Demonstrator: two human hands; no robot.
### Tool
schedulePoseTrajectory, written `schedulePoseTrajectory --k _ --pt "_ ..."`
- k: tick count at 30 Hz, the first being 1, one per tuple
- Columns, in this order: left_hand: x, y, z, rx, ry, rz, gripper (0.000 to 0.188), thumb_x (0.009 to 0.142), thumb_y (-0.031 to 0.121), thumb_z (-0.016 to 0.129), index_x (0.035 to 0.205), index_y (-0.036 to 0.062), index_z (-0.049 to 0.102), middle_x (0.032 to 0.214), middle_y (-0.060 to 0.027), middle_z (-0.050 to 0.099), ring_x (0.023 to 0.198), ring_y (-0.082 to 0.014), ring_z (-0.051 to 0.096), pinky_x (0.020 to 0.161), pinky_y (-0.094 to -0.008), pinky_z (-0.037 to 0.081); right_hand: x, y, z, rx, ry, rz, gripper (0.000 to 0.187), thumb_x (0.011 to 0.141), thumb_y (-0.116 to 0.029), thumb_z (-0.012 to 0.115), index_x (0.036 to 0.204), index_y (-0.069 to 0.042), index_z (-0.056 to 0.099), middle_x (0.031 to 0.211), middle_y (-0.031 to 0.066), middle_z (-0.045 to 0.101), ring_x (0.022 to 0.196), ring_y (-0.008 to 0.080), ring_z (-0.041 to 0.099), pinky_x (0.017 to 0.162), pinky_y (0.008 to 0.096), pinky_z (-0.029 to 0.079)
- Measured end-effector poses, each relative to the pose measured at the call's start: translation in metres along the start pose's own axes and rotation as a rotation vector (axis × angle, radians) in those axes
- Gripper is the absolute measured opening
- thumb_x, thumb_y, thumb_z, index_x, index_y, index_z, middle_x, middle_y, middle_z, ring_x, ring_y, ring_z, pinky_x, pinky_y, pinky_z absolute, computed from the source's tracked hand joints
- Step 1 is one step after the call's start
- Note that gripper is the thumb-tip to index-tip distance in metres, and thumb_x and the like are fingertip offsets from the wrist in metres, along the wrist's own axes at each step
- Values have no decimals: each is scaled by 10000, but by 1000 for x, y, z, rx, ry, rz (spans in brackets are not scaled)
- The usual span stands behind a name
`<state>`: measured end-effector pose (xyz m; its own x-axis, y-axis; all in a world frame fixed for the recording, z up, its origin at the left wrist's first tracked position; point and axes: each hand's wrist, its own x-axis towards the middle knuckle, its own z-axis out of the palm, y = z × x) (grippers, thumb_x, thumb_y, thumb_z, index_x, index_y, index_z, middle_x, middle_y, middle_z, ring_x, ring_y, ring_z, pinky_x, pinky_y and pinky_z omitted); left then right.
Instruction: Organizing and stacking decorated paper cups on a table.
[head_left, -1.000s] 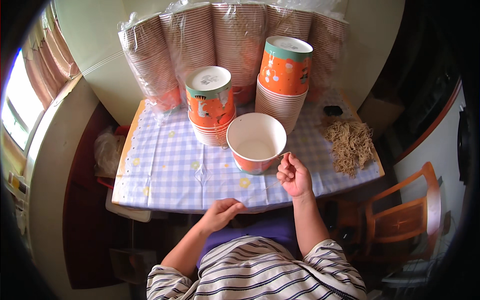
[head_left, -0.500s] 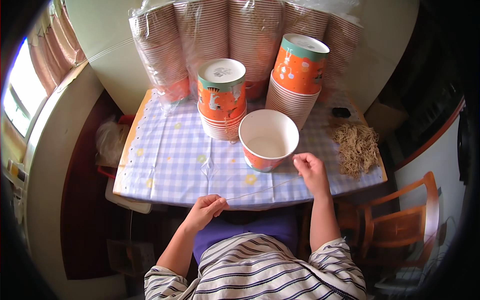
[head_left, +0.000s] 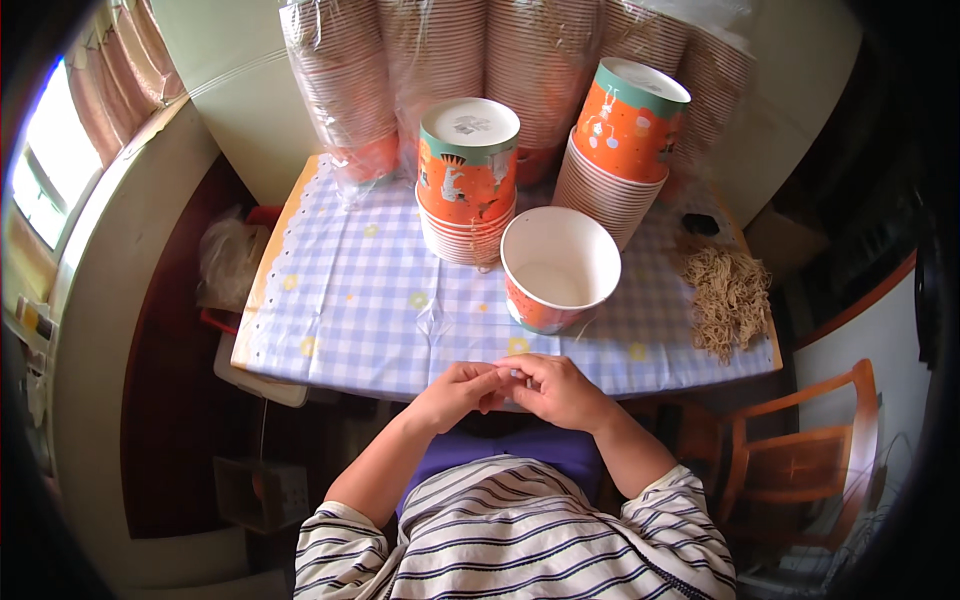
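My left hand (head_left: 462, 393) and my right hand (head_left: 562, 393) meet in front of the table's near edge, their fingertips pinched together. Between them is the thin beige string, now almost wholly hidden by the fingers. Just beyond my right hand stands an open paper tub (head_left: 562, 262), white inside and orange and green outside, with its mouth up. Behind it to the left, an upside-down orange paper tub (head_left: 467, 185) caps a short nested stack. Another upturned tub (head_left: 630, 125) tops a taller stack to the right.
Tall plastic-wrapped stacks of tubs (head_left: 440, 60) line the back of the table, which wears a blue checked cloth (head_left: 370, 285). A tangled heap of beige strings (head_left: 728, 300) lies at the right, near a small black object (head_left: 700, 224). A wooden chair (head_left: 795, 468) stands at lower right.
My hands, earlier apart with the string stretched between them, have come together at the fingertips. The view has shifted slightly; the tubs and string heap stay in place on the table.
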<state>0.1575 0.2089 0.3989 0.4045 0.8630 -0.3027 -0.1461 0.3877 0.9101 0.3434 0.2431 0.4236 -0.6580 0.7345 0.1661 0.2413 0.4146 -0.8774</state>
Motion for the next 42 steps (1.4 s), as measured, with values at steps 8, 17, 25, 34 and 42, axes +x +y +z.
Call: schedulePoseTrajectory --k 8,17,25,34,42 --pt "-9 -8 -10 -380 -54 -139 376 960 298 471 1047 -36 619 836 -94 633 704 -134 553 687 -257 458 -4 5 -11 -43 167 -35 68 819 -62 660 857 -8 648 742 91 641 632 175 602 577 284 466" --pt "-17 -21 -4 -328 36 -18 220 928 199 564 974 -4 638 820 -54 635 696 -99 562 652 -219 463 -7 5 -18 -44 181 -54 58 822 -68 665 842 -15 654 720 60 619 597 140 564 555 261 451" --pt "-29 -2 11 59 88 86 193 922 174 581 932 -7 647 757 5 598 679 -49 507 609 -195 424 -8 9 -7 217 -101 -108 601 763 -106 689 1307 -24 444 1218 127 551 1094 231 543 953 354 418" --pt "-41 13 18 345 205 116 165 912 140 590 920 -17 643 700 11 584 633 -35 491 556 -180 400 -13 -7 5 390 -125 110 267 835 -26 649 1091 -27 573 833 19 602 714 54 541 629 209 446" --pt "-39 23 20 510 284 263 144 883 109 604 888 -30 642 647 -6 551 567 -45 440 499 -218 387 -9 -11 1 -126 169 -235 122 756 -13 689 854 -28 617 796 88 600 698 232 605 602 312 487"
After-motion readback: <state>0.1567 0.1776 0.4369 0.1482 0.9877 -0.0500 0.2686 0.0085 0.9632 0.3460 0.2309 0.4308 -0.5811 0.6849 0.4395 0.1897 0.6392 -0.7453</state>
